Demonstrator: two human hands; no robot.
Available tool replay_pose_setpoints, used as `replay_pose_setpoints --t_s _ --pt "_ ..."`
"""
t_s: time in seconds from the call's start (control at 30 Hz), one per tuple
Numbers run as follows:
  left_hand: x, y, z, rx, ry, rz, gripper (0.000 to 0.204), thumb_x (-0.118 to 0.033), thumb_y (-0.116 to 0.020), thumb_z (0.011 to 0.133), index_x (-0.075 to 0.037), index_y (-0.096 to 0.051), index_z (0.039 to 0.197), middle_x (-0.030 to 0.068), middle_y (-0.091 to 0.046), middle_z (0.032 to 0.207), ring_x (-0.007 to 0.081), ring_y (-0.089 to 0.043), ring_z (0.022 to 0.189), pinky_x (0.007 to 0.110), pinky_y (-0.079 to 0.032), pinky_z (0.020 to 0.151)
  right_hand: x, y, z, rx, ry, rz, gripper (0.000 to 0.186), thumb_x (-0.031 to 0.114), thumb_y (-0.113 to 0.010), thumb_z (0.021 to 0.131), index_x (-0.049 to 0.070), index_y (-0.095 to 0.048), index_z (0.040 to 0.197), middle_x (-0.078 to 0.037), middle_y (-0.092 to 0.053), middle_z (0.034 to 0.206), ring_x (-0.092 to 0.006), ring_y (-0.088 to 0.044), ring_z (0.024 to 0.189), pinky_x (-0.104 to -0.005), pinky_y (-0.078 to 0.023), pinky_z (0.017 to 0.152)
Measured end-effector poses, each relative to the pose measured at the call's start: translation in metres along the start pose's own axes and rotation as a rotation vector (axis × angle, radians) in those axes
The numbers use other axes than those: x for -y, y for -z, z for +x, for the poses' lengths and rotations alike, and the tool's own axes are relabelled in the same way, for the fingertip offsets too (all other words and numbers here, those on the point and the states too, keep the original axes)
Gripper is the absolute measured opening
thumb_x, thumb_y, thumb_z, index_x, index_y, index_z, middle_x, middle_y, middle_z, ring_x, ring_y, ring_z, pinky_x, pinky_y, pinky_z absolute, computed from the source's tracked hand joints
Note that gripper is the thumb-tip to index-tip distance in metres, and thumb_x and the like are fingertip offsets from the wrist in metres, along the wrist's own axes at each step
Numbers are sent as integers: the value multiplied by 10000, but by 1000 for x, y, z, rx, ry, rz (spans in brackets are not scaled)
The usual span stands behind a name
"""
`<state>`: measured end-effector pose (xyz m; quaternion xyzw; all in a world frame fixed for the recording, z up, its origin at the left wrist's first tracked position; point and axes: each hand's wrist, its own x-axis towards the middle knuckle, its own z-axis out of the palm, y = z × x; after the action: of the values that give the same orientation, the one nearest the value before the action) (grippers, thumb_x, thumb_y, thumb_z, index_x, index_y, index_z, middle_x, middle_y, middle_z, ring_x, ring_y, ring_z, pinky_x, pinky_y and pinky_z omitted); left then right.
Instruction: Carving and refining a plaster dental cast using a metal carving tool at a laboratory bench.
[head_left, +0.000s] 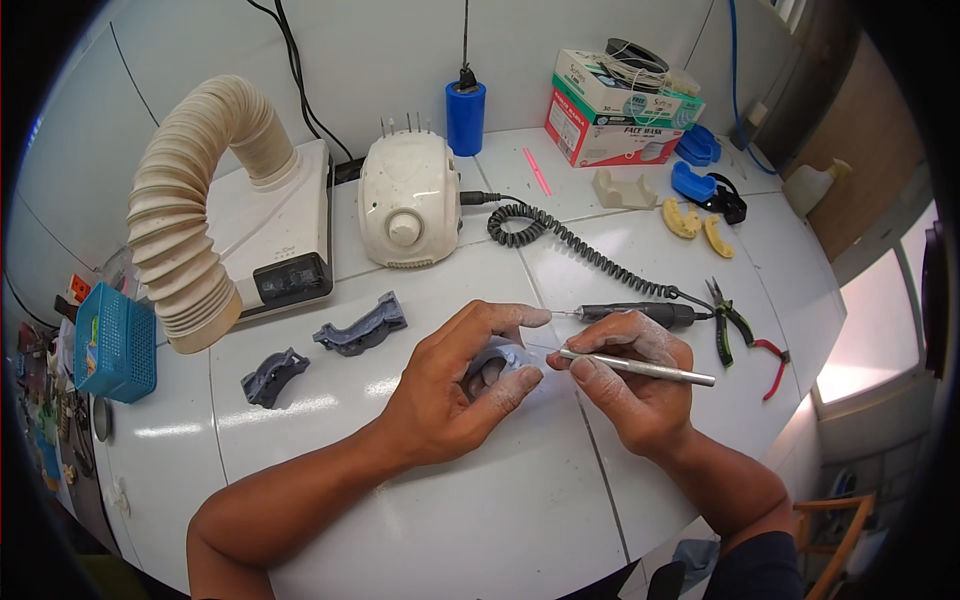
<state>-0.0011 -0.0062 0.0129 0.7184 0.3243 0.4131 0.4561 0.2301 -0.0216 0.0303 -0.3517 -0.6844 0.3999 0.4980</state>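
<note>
My left hand [465, 375], dusted with white powder, curls its thumb and fingers around a pale blue-grey curved piece that looks like a dental arch model [512, 355]. The fingers hide much of it. My right hand [635, 385], also powdery, pinches a slim silver-handled craft knife [650, 370] like a pen. Its thin tip points left at the piece; whether it touches cannot be made out. Behind my right hand lies a dark rotary handpiece [650, 315] with a fine bit. Left of my left hand rest two dark grey dental moulds, one longer [362, 325] and one shorter [275, 378].
A white control unit [408, 205] connects to the handpiece by a coiled black cable [590, 255]. A ribbed suction hose [180, 220] arches at left, near a blue basket [117, 345]. At right are pliers [735, 325], yellow dental models [682, 220], blue trays [692, 183] and stacked boxes [615, 130].
</note>
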Motion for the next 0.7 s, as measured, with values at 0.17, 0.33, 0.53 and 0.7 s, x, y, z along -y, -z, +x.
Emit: replay_pose_setpoints --t_s 0.17,0.33,0.53,0.7 --pt "5 0 1 10 -149 108 345 -89 -721 979 -24 -623 1303 61 -603 1082 99 -582 926 259 -464 792 1 -1 -1 -49 -33 53 135 -11 -693 978 -67 -651 1093 -179 -739 985 -196 -745 929 -312 -592 811" --pt "1 -3 -2 -37 41 -12 340 -104 -728 988 -9 -582 1280 62 -613 1064 77 -581 909 255 -469 770 0 0 -1 -36 -4 111 133 -17 -687 979 -73 -646 1094 -185 -738 988 -198 -745 947 -314 -593 820" --pt "2 -1 -1 -4 84 23 294 -98 -734 994 -22 -569 1226 35 -634 986 64 -577 867 234 -469 767 1 -4 -1 1 -9 78 114 -14 -692 970 -66 -666 1068 -177 -750 964 -186 -736 912 -297 -579 796" --pt "4 -3 -1 -7 98 -10 296 -80 -736 988 -23 -569 1225 30 -632 974 57 -561 845 230 -464 753 -2 -3 -1 7 53 55 119 -8 -700 955 -63 -697 1061 -169 -758 949 -169 -714 820 -283 -549 724"
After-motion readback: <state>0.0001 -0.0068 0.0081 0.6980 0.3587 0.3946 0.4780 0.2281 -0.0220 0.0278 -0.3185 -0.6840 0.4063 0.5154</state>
